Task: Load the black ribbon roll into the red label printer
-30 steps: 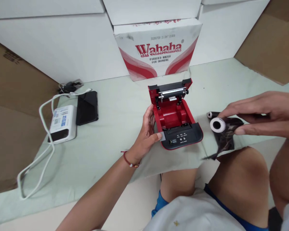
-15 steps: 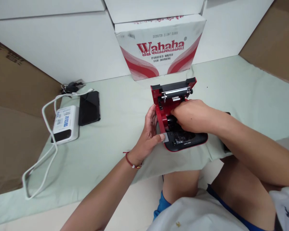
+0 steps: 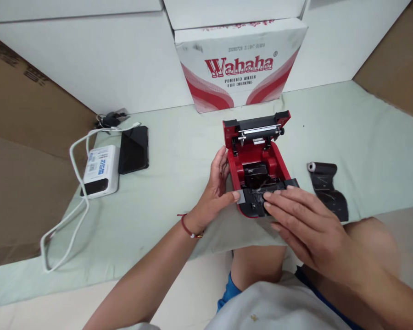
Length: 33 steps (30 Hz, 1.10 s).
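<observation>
A small red and black printer (image 3: 239,172) stands on the green cloth with its lid raised, showing a metal bar and a roller. Black shiny film (image 3: 256,174) lies inside and runs over the front part. My left hand (image 3: 215,190) grips the printer's left side, thumb on a grey patch at the front corner and fingers round the outer wall. The fingers of my right hand (image 3: 309,220) are stretched out and lie flat on the film at the front edge, hiding the front right part. To the right lies a partly unrolled roll of black film (image 3: 325,183).
Behind the printer stands a white and red water carton (image 3: 241,68). On the left are a black phone (image 3: 134,149), a white power bank (image 3: 101,169) with a white cable (image 3: 67,247), and keys (image 3: 110,120). Brown cardboard (image 3: 30,151) walls off the left side.
My right hand has come out of the printer's inner bay and moved toward me, onto the front film. The film roll on the right is now uncovered. My left hand keeps its grip.
</observation>
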Motion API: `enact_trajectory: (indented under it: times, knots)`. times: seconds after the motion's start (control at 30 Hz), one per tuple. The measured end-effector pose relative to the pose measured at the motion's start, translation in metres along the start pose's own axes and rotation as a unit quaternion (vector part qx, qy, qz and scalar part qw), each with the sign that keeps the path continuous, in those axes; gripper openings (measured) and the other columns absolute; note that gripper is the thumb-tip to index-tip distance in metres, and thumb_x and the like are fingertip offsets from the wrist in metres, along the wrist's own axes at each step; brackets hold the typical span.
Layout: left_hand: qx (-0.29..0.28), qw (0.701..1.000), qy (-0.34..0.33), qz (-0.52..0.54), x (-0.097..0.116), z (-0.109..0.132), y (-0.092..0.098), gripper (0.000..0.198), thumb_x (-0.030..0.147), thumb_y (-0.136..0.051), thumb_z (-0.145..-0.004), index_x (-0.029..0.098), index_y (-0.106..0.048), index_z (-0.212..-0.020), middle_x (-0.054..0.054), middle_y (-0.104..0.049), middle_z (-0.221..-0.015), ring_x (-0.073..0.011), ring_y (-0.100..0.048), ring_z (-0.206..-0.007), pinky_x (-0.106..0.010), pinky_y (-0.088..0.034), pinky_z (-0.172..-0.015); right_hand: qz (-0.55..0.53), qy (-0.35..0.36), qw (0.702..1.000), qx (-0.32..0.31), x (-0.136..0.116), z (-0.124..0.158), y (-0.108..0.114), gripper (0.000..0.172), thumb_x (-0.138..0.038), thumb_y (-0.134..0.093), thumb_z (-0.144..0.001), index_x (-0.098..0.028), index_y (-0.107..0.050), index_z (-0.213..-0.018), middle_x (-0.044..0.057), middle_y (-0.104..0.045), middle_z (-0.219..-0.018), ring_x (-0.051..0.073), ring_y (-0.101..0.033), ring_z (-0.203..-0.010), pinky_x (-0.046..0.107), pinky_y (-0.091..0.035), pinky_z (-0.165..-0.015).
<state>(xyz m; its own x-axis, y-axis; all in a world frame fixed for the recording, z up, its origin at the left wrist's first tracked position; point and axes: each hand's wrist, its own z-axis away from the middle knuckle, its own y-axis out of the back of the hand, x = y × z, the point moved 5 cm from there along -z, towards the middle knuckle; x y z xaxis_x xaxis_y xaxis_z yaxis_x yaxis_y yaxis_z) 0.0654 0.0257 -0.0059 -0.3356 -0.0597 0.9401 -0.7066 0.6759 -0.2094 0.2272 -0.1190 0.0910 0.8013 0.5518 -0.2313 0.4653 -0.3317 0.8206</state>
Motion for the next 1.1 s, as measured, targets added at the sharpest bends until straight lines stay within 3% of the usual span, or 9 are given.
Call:
enact_trajectory:
  times: [0.17, 0.3, 0.37, 0.47, 0.57, 0.73, 0.8, 1.0, 1.1]
  knots:
    - [0.067, 0.998, -0.009, -0.004, 0.005, 0.001, 0.005, 0.098, 0.054, -0.086, -0.087, 0.05, -0.03, -0.167, 0.001, -0.028, -0.181, -0.0317, -0.018, -0.172, -0.056, -0.016, -0.141, 0.005, -0.027, 0.999, 0.035, -0.003, 0.022, -0.014, 0.045, 0.002, -0.061, -0.098, -0.011, -0.068, -0.141, 0.012, -0.076, -0.142, 0.023, -0.065, -0.139, 0.047, -0.042, -0.131]
    - [0.164, 0.983, -0.041, -0.067, 0.035, -0.016, 0.019, 0.065, 0.063, -0.07, -0.098, 0.045, -0.049, -0.157, 0.002, -0.032, -0.18, -0.0289, -0.016, -0.173, -0.053, -0.018, -0.141, -0.013, -0.034, 0.998, 0.05, 0.0, 0.019, -0.015, 0.045, 0.002, -0.059, -0.098, -0.013, -0.07, -0.139, 0.011, -0.077, -0.142, 0.021, -0.068, -0.136, 0.045, -0.044, -0.13]
    - [0.172, 0.978, -0.048, -0.11, 0.054, -0.032, 0.021, 0.054, 0.063, -0.065, -0.102, 0.04, -0.058, -0.15, -0.001, -0.044, -0.174, -0.0282, -0.029, -0.169, -0.05, -0.022, -0.14, -0.019, -0.038, 0.998, 0.053, 0.001, 0.018, -0.014, 0.046, 0.002, -0.058, -0.098, -0.015, -0.069, -0.139, 0.01, -0.077, -0.141, 0.02, -0.069, -0.135, 0.045, -0.047, -0.128]
    - [0.164, 0.977, -0.057, -0.127, 0.075, -0.049, 0.015, 0.047, 0.063, -0.062, -0.103, 0.033, -0.069, -0.138, -0.005, -0.065, -0.155, -0.0282, -0.056, -0.152, -0.046, -0.042, -0.13, -0.028, -0.048, 0.997, 0.055, 0.002, 0.017, -0.013, 0.051, 0.002, -0.055, -0.097, -0.019, -0.068, -0.142, 0.008, -0.077, -0.142, 0.021, -0.07, -0.133, 0.048, -0.052, -0.124]
    - [0.17, 0.968, -0.089, -0.162, 0.084, -0.041, 0.005, 0.041, 0.059, -0.056, -0.108, 0.029, -0.077, -0.128, -0.006, -0.078, -0.131, -0.0264, -0.072, -0.129, -0.045, -0.053, -0.118, -0.035, -0.049, 0.996, 0.064, 0.001, 0.017, -0.013, 0.051, 0.0, -0.054, -0.098, -0.02, -0.068, -0.142, 0.008, -0.077, -0.141, 0.021, -0.071, -0.132, 0.049, -0.054, -0.123]
    - [0.109, 0.931, -0.153, -0.313, 0.073, 0.003, -0.01, 0.043, 0.044, -0.043, -0.115, 0.029, -0.084, -0.116, -0.004, -0.084, -0.117, -0.0261, -0.075, -0.119, -0.051, -0.046, -0.124, -0.033, -0.039, 0.997, 0.065, 0.002, 0.019, -0.015, 0.043, -0.002, -0.055, -0.101, -0.015, -0.069, -0.14, 0.01, -0.077, -0.142, 0.021, -0.069, -0.136, 0.046, -0.05, -0.127]
    - [0.092, 0.925, -0.165, -0.33, 0.066, 0.014, -0.013, 0.043, 0.04, -0.041, -0.115, 0.03, -0.082, -0.12, -0.004, -0.084, -0.119, -0.0272, -0.074, -0.122, -0.052, -0.051, -0.116, -0.038, -0.035, 0.997, 0.062, 0.003, 0.02, -0.016, 0.043, -0.002, -0.054, -0.101, -0.013, -0.069, -0.139, 0.01, -0.077, -0.142, 0.02, -0.068, -0.136, 0.044, -0.047, -0.128]
    - [0.079, 0.885, -0.201, -0.413, 0.064, 0.016, -0.017, 0.026, 0.031, -0.055, -0.109, 0.03, -0.081, -0.114, -0.002, -0.084, -0.114, -0.0273, -0.076, -0.117, -0.049, -0.054, -0.105, -0.029, -0.038, 0.997, 0.066, 0.003, 0.021, -0.017, 0.042, -0.001, -0.056, -0.1, -0.013, -0.07, -0.138, 0.009, -0.077, -0.141, 0.021, -0.067, -0.135, 0.044, -0.047, -0.127]
    - [0.049, 0.897, -0.18, -0.401, 0.059, 0.016, -0.014, 0.024, 0.031, -0.06, -0.105, 0.032, -0.078, -0.121, -0.003, -0.082, -0.119, -0.0286, -0.073, -0.121, -0.05, -0.053, -0.108, -0.03, -0.046, 0.996, 0.068, 0.003, 0.02, -0.017, 0.044, -0.002, -0.056, -0.101, -0.017, -0.069, -0.14, 0.008, -0.077, -0.141, 0.021, -0.068, -0.135, 0.046, -0.051, -0.124]
